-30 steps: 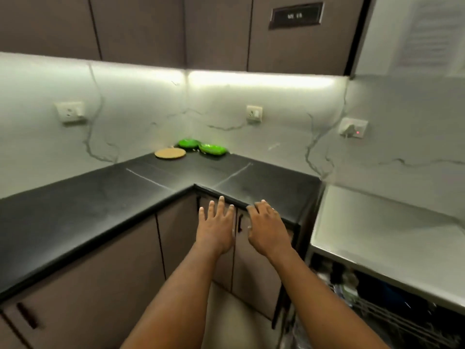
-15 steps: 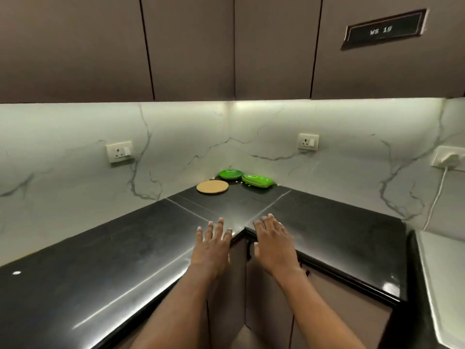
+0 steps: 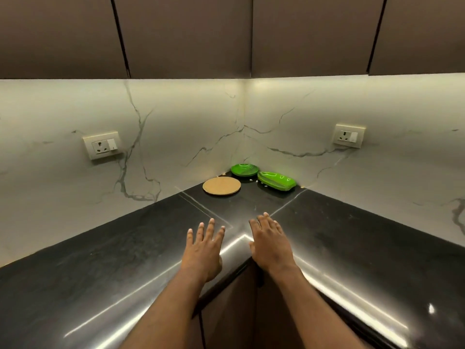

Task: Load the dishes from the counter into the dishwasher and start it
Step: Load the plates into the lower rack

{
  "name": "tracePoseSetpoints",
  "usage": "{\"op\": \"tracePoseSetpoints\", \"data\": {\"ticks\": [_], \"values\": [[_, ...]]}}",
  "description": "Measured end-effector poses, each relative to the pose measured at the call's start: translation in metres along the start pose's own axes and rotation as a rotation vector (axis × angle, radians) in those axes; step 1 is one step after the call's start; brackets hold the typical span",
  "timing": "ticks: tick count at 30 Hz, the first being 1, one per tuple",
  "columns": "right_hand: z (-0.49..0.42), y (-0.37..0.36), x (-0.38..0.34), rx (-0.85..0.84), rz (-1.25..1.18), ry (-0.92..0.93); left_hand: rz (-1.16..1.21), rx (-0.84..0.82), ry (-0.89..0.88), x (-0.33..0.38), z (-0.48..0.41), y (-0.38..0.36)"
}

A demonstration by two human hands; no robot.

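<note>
Where the view tops out, cabinets (image 3: 181,34) run full width: flat matte brown doors with thin dark gaps between them.

Wall (image 3: 176,117): smooth pale marble-look slabs with branching grey veins. It is brightest just under the cabinets, and two faces meet in a vertical seam at the corner.

Counter (image 3: 95,273): black polished stone, L-shaped and faintly mottled, with bright streaks of reflected light along the front edge. Thin pale joint lines cross ahead of the back corner. Brown base doors (image 3: 234,311) sit under the inner corner of the front edge.

Two bare forearms come in from the bottom.
- Left hand (image 3: 205,248): palm down, fingers straight and fanned apart, holding nothing, over the counter just left of the inner corner.
- Right hand (image 3: 270,244): palm down, fingers straight and closer together, holding nothing, just right of that corner.
- The hands are near each other but apart. Cannot tell whether either palm touches the stone.

Dishes are grouped at the counter's back corner, well apart from the hands.
- Disc (image 3: 221,186): tan, round, flat, matte, with a cork-like grain. It lies leftmost and nearest the front, and its rim shows a thin second layer.
- Leaf dish (image 3: 276,181): glossy green, long leaf outline with moulded ribs, near the right wall. It looks stacked, count unclear.
- Plate (image 3: 244,170): glossy green, round, with a raised rim, deepest in the corner between the other two.

Left socket (image 3: 103,145) and right socket (image 3: 348,135): cream rectangular plates, each with pin holes and a rocker switch, one on each wall face.
</note>
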State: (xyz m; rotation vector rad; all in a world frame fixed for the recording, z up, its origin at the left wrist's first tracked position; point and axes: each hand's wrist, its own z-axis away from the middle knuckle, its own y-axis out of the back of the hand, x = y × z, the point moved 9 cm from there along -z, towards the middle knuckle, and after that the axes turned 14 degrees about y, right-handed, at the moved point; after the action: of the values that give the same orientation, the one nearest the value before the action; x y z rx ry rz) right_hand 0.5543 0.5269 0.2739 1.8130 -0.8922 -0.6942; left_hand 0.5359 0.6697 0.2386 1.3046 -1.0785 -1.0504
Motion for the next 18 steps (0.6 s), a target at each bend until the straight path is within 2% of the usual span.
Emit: {"op": "tracePoseSetpoints", "data": {"ticks": [3,13,18], "values": [[-0.040,-0.019,0.025,-0.031,0.007,0.041,0.001,-0.038,0.041,-0.001,-0.034,-0.007],[-0.150,-0.083,0.045,-0.141,-0.019,0.179,-0.009,-0.122,0.155,-0.033,-0.147,-0.042],[-0.220,-0.141,0.067,-0.219,0.008,0.197,0.074,-0.202,0.202,-0.048,-0.238,-0.080]]}}
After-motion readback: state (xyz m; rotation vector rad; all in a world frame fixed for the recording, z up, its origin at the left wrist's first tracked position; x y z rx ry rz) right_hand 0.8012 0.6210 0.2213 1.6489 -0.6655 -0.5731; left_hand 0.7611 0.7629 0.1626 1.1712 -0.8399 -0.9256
